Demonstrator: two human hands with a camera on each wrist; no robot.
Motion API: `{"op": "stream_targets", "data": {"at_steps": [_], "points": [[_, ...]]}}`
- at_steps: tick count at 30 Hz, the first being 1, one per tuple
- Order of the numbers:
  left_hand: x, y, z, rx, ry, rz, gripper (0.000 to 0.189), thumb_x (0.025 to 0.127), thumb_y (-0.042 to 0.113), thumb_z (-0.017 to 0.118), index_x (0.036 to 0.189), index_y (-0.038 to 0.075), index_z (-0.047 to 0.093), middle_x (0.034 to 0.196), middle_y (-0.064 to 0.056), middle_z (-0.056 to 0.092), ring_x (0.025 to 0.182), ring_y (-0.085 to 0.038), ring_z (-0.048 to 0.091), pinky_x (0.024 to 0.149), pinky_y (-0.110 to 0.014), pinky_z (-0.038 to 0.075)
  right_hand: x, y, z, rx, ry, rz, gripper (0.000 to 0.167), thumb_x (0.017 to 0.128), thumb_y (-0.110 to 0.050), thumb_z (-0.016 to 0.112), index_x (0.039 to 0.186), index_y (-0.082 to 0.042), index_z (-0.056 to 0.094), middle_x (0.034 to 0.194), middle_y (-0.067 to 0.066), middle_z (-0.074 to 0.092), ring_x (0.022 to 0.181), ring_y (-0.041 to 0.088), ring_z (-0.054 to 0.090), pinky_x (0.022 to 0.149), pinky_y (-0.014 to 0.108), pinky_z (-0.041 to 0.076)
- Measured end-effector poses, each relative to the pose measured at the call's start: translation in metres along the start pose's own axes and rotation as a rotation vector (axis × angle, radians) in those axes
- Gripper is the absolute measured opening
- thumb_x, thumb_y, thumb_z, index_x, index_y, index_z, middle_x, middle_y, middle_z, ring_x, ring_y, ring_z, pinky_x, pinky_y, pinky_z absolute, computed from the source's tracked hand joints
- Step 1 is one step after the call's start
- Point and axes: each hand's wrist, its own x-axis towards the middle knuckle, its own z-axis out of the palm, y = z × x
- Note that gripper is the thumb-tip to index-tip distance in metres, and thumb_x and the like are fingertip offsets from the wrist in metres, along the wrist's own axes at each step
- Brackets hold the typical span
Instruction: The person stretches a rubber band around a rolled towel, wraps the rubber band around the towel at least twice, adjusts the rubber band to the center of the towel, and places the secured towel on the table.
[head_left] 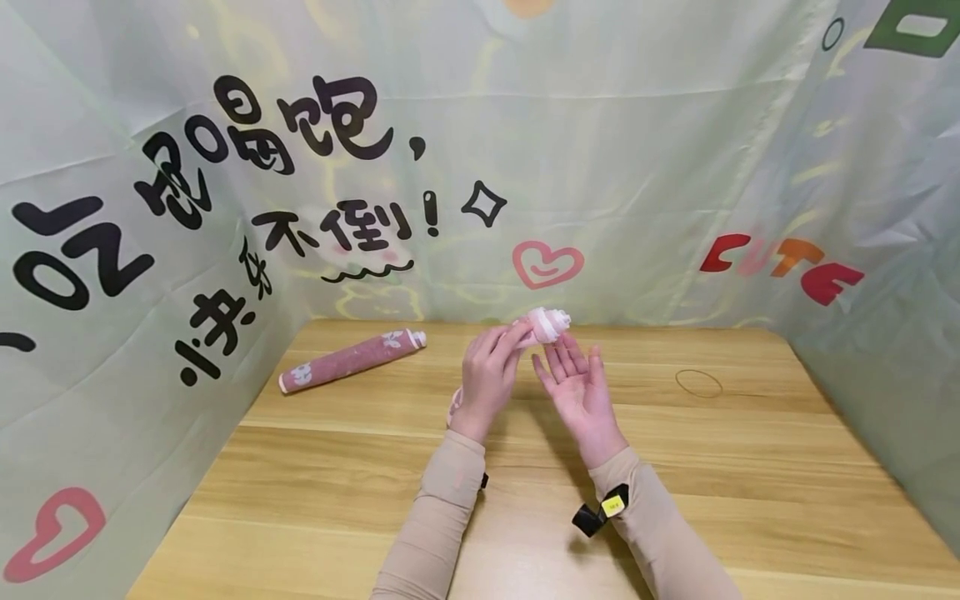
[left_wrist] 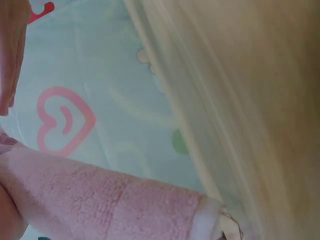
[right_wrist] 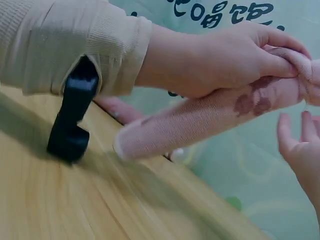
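My left hand point(head_left: 487, 375) grips a tightly rolled pink towel point(head_left: 550, 325) above the table, its far end showing white spiralled edges. In the right wrist view, the left fingers wrap the roll point(right_wrist: 185, 125) near a bunched end, and darker pink patches mark the cloth. Just beside that end is my right hand point(head_left: 579, 392), palm up with fingers spread; it appears to hold nothing. Whether its fingertips touch the towel cannot be told. The left wrist view shows the terry surface of the towel point(left_wrist: 105, 200) close up.
A second rolled towel point(head_left: 352, 362), darker pink with pale bow-like patterns, lies at the table's back left. A thin elastic band point(head_left: 699, 383) lies on the wooden table point(head_left: 750, 500) to the right. Printed cloth point(head_left: 637, 167) hangs around the back and sides.
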Motion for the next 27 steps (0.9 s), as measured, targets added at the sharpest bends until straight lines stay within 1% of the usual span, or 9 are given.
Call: {"op": "stream_targets", "data": {"at_steps": [3,5,10,11,13,18,20,23,27], "points": [[0.001,-0.004,-0.004,-0.01,-0.051,-0.041,0.026,0.093,0.018,0.065,0.118,0.018,0.068,0.103,-0.005,0.071,0.093,-0.021,0.068,0.085,-0.034,0.055,-0.002,0.001,0.002,-0.259,-0.051,0.032,0.044,0.094,-0.041,0.06,0.126,-0.009,0.061,0.133,0.007,0.06,0.128,0.021,0.053,0.106,0.045,0.045],[0.002,-0.007,-0.006,-0.017,-0.107,-0.049,0.028,0.093,0.017,0.064,0.121,0.019,0.067,0.104,-0.004,0.071,0.094,-0.021,0.068,0.085,-0.034,0.055,-0.003,-0.001,0.005,-0.382,-0.055,0.034,0.042,0.093,-0.039,0.063,0.126,-0.013,0.059,0.137,0.005,0.055,0.13,0.022,0.051,0.105,0.046,0.046],[0.003,-0.014,-0.01,-0.03,-0.299,-0.038,0.032,0.095,0.02,0.062,0.127,0.022,0.064,0.105,0.0,0.07,0.093,-0.017,0.066,0.084,-0.031,0.055,-0.003,-0.008,0.008,-0.674,-0.009,-0.016,0.032,0.094,-0.028,0.063,0.123,-0.017,0.057,0.128,-0.002,0.06,0.119,0.018,0.06,0.099,0.045,0.051],[0.003,-0.015,-0.011,-0.036,-0.333,-0.038,0.032,0.095,0.021,0.062,0.127,0.023,0.064,0.105,0.001,0.07,0.093,-0.016,0.066,0.083,-0.031,0.055,-0.003,-0.009,0.009,-0.722,0.006,-0.028,0.032,0.094,-0.025,0.063,0.123,-0.016,0.056,0.125,-0.003,0.062,0.116,0.017,0.062,0.097,0.044,0.052],[0.002,-0.017,-0.012,-0.056,-0.385,-0.037,0.031,0.095,0.021,0.062,0.126,0.024,0.065,0.105,0.001,0.07,0.093,-0.015,0.066,0.083,-0.03,0.055,-0.002,-0.012,0.008,-0.813,0.02,-0.045,0.042,0.094,-0.022,0.062,0.133,-0.013,0.049,0.121,-0.005,0.063,0.111,0.014,0.063,0.094,0.043,0.054],[0.001,-0.018,-0.013,-0.103,-0.478,-0.042,0.03,0.095,0.018,0.063,0.124,0.023,0.067,0.108,0.001,0.07,0.098,-0.016,0.065,0.087,-0.03,0.054,-0.001,-0.018,0.008,-0.951,0.03,-0.07,0.058,0.095,-0.013,0.056,0.147,-0.005,0.033,0.123,-0.007,0.056,0.106,0.01,0.059,0.088,0.035,0.055],[0.001,-0.017,-0.013,-0.124,-0.516,-0.043,0.03,0.094,0.016,0.063,0.123,0.023,0.067,0.109,0.0,0.069,0.099,-0.016,0.065,0.088,-0.03,0.054,-0.001,-0.019,0.009,-1.012,0.036,-0.081,0.059,0.094,-0.006,0.054,0.148,-0.001,0.031,0.122,-0.007,0.054,0.103,0.009,0.058,0.084,0.031,0.055],[0.001,-0.015,-0.013,-0.162,-0.563,-0.041,0.029,0.094,0.013,0.063,0.122,0.021,0.068,0.109,-0.001,0.069,0.1,-0.018,0.064,0.088,-0.031,0.054,0.0,-0.021,0.009,-1.164,0.047,-0.095,0.063,0.092,0.0,0.056,0.148,0.004,0.029,0.121,-0.005,0.052,0.098,0.006,0.058,0.079,0.025,0.055],[0.001,-0.013,-0.012,-0.162,-0.611,-0.055,0.028,0.094,0.014,0.063,0.12,0.021,0.069,0.11,0.0,0.068,0.103,-0.017,0.063,0.091,-0.031,0.053,0.0,-0.023,0.008,-1.426,0.032,-0.095,0.063,0.09,-0.002,0.063,0.147,0.001,0.036,0.127,0.008,0.05,0.096,0.004,0.059,0.078,0.019,0.055]]}}
